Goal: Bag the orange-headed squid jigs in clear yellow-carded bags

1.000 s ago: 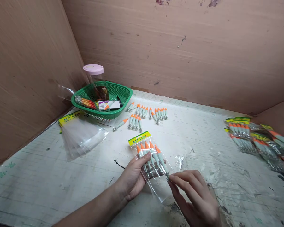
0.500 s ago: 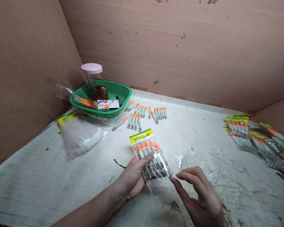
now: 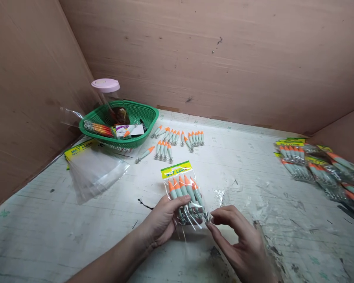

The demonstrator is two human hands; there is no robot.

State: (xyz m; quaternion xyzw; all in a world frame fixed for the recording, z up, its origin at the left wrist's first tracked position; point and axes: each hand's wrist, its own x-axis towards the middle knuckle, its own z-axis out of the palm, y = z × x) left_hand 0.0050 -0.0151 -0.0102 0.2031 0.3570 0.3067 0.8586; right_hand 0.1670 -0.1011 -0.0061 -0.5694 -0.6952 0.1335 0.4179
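My left hand (image 3: 166, 222) is closed on a clear plastic packet with a yellow-green header (image 3: 176, 170), its thumb pressed across the front. Inside lie several squid jigs (image 3: 181, 186) with orange noses and pale bodies, hook crowns toward me. The rightmost squid jig (image 3: 197, 192) slants away from the others. Its hooks sit between the thumb and index finger of my right hand (image 3: 238, 239), which pinch it at the packet's lower right corner. Film creases and glare partly hide the lower ends of the jigs.
Loose squid jigs (image 3: 163, 151) lie in small groups beyond the packet. Flat header bags (image 3: 96, 173) are fanned out at left. Behind them stands a green basket (image 3: 147, 129) holding a pink-lidded jar (image 3: 105, 85). Filled packets (image 3: 324, 169) are piled at right, near the wooden walls.
My right thumb and index finger have closed in on the hooks of the rightmost jig. The left hand keeps its hold on the packet. The view has shifted slightly.
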